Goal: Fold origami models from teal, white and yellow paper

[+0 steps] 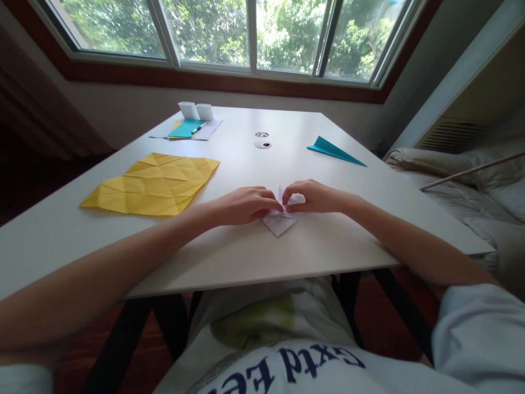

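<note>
A small folded piece of white paper (pixel 280 222) lies on the white table (pixel 254 257) near its front edge, one corner pointing toward me. My left hand (pixel 241 204) presses and pinches its left side. My right hand (pixel 312 197) pinches its right side, fingertips almost meeting those of the left hand over an upright flap. Most of the paper is hidden under the fingers.
A creased yellow sheet (pixel 153 183) lies to the left. A teal folded paper plane (pixel 334 150) sits at the right rear. At the far left are teal and white papers with a pen (pixel 189 129) and two small white boxes (pixel 196 110). A bed (pixel 471 191) stands to the right.
</note>
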Available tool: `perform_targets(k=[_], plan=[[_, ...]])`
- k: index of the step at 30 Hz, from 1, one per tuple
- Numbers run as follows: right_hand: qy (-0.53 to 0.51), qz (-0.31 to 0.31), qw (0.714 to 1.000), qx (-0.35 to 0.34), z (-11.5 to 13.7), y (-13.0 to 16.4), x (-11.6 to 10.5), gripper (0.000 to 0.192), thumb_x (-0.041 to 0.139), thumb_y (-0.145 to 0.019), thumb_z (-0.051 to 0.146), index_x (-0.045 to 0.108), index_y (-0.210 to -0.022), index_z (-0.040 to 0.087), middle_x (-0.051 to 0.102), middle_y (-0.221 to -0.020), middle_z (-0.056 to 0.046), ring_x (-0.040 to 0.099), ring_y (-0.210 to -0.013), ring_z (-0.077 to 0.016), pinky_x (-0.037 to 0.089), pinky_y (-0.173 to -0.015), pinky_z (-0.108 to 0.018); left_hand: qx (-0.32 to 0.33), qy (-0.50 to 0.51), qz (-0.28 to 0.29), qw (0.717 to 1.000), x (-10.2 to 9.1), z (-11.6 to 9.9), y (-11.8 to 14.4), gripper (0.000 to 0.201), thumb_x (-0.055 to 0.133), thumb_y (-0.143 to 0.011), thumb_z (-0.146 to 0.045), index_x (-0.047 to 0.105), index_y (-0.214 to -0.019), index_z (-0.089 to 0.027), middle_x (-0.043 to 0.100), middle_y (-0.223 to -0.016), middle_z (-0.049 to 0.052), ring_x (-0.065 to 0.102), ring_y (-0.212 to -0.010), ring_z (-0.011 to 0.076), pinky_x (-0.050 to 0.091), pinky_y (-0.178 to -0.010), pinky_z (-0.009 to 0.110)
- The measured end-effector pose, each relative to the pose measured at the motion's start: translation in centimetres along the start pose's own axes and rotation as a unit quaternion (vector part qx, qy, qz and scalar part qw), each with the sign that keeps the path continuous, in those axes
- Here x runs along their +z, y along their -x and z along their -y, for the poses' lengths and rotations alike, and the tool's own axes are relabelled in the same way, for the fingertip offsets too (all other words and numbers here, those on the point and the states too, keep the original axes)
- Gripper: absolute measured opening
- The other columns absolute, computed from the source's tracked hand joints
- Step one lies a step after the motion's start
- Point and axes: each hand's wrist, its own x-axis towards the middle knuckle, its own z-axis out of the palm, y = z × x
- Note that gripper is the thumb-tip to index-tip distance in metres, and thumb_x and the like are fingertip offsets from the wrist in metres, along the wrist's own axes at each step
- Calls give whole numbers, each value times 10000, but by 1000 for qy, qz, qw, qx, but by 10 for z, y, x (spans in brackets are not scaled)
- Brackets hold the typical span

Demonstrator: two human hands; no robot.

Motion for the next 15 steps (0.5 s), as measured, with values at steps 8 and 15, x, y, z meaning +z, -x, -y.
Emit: perform_targets(k=[8,15], plan=[[63,-79,990,95,-30,-6,10,245,610,-764,374,626,-939,204,657,-951,-52,573,-908,-207,422,-797,-332,0,-10,29,1000,-3,-6,0,452,423,-847,-66,620,-1153,-336,625,-1147,12,598,-983,132,435,-847,210],[57,-154,971,171,-40,-15,16,218,605,-751,363,633,-870,183,655,-861,-39,581,-783,-162,426,-706,-276,6,-8,35,999,-5,-8,-1,452,431,-841,-68,624,-1149,-336,619,-1165,14,598,-992,143,443,-840,217]])
